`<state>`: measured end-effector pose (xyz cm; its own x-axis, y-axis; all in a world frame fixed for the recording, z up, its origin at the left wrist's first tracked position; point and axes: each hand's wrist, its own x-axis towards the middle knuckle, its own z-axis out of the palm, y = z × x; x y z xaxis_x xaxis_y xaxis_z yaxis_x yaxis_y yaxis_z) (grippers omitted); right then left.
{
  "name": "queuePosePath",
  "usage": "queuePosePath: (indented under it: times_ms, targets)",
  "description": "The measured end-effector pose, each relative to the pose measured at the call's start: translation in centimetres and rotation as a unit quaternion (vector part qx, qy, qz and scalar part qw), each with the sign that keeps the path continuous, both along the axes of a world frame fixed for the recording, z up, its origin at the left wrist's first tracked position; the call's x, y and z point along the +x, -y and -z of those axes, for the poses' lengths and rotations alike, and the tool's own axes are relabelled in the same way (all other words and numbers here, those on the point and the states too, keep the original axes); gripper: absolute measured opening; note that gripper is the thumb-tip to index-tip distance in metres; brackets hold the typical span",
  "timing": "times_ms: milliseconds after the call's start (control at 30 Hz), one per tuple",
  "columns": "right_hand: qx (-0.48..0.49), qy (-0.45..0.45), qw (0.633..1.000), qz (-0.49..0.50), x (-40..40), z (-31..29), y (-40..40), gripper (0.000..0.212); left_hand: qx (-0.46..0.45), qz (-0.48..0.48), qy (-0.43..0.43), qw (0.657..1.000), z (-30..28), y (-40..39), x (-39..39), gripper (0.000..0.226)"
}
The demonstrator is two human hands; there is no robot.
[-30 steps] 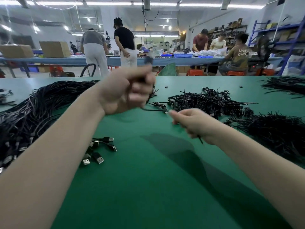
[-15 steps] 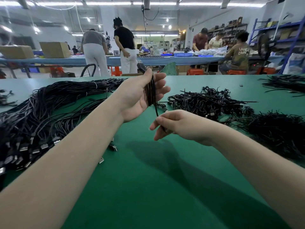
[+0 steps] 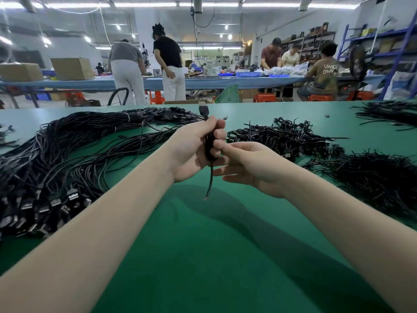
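The left hand (image 3: 191,152) was clamped round a coiled cable (image 3: 209,144), held upright above the middle of the green table (image 3: 203,245). Its plug (image 3: 203,108) stuck out at the far end, and a loose tail hung toward the near side. The right hand (image 3: 252,166) sat just right of it, fingers loose and apart, the index tip touching the coil (or the left fingers, hard to tell). A left heap (image 3: 67,150) and a right heap (image 3: 372,177) of cables flanked them.

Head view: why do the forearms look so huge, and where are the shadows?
Head view: the wide-angle lens swells the near forearms; the left hand and its coiled cable look sharp; ceiling strip lights throw soft arm shadows on the green table.
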<state>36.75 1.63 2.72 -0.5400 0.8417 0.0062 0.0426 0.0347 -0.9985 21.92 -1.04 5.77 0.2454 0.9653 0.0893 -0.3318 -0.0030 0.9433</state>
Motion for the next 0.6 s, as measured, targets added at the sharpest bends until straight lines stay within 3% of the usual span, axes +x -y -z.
queuePosePath:
  times_ms: [100,200,333,500,600]
  targets:
    - [-0.025,-0.023,0.999,0.039,-0.3,0.7,-0.1,0.013,-0.008,-0.022,-0.01,1.0,0.2,-0.2,0.2,0.027]
    - [-0.071,-0.075,0.993,0.061,-0.3,1.1,-0.3,0.017,-0.013,-0.06,-0.06,0.996,0.3,-0.7,-0.1,0.027]
    - [-0.055,-0.068,0.992,0.088,0.0,1.2,-0.7,0.028,-0.019,-0.117,-0.139,0.983,1.2,-1.1,-0.6,0.033]
    - [-0.059,-0.064,0.995,0.055,-0.1,1.3,-0.8,0.021,-0.007,-0.07,0.016,0.997,1.8,-1.2,0.1,0.04]
    - [-0.034,-0.048,0.998,0.025,0.1,1.2,-1.0,0.028,0.017,-0.081,0.002,0.997,2.1,-1.3,0.2,0.033]
